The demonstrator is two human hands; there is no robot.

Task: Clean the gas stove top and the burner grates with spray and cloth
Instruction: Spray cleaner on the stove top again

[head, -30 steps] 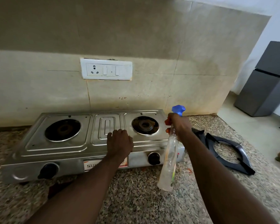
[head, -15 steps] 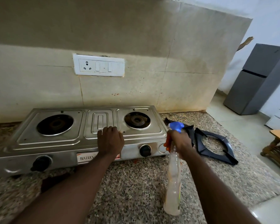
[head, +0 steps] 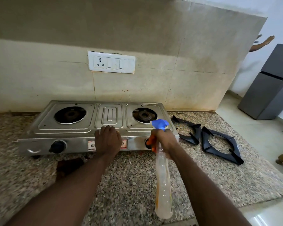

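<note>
Spraying step, by the look of it. The spray bottle [head: 163, 185] is in the right hand [head: 164, 141], fingers wrapped round the neck over the orange trigger. The blue nozzle [head: 159, 125] is aimed at the right end of the gas stove [head: 82, 130]. The bottle body hangs back toward the camera above the table [head: 134, 185], touching nothing. It's clear thin plastic, so light and squashy. The neck is the right place to grip; the body would flex and be slick if wet. Fill level: cannot tell.

The stove sits on the table against the wall with the left burner [head: 70, 115] and right burner [head: 144, 115] both bare. Sheet steel: stiff, smooth, likely to slide on the stone if shoved. The left hand [head: 108, 141] rests on the front lip mid-stove, fingers curled, knuckles up. Reads as bracing. Cannot tell if anything is under it.

Two burner grates [head: 196, 130] lie flat on the table just right of the stove, side by side, nearly touching. Black metal, rigid, heavier, prongs up, so lift them by the frame.

No cloth I can name. There's a dark patch [head: 69, 165] on the table in front of the stove, too blurred to call.

Room: open table in front of the stove for wiping strokes. The wall is tight behind, and a socket plate [head: 111, 64] sits above the stove, so keep mist off it. The table edge drops to the floor just past the far grate [head: 205, 141] and at front right, so don't nudge the grates that way. Fridge [head: 268, 95] is well apart.
</note>
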